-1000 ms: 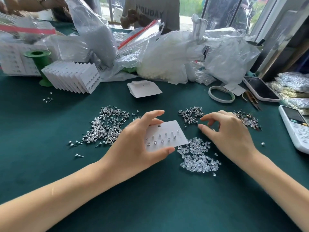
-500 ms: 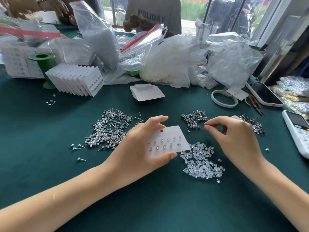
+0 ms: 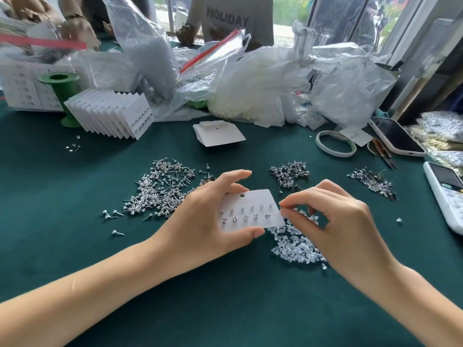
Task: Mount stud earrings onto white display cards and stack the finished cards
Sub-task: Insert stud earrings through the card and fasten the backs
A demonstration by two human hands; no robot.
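Observation:
My left hand (image 3: 200, 219) holds a white display card (image 3: 250, 211) by its top and bottom edges; the card carries two rows of small studs. My right hand (image 3: 333, 221) pinches a tiny stud earring (image 3: 281, 211) at the card's right edge. Loose studs lie in a big heap (image 3: 160, 191) to the left, a smaller pile (image 3: 289, 172) behind the card and another pile (image 3: 373, 182) at the right. Clear earring backs (image 3: 295, 246) lie under my right hand. Finished cards (image 3: 112, 113) stand fanned at back left. Blank cards (image 3: 218, 134) lie behind the middle.
Plastic bags (image 3: 250, 81) of stock crowd the back of the green table (image 3: 75, 246). A green spool (image 3: 62, 96), a tape ring (image 3: 335, 144), scissors (image 3: 383, 152), a phone (image 3: 398, 136) and a white device (image 3: 448, 194) sit around. Other people work across the table.
My right hand has come from the stud pile behind the card down to the card's right edge, with a stud pinched in its fingers. The left hand keeps holding the card.

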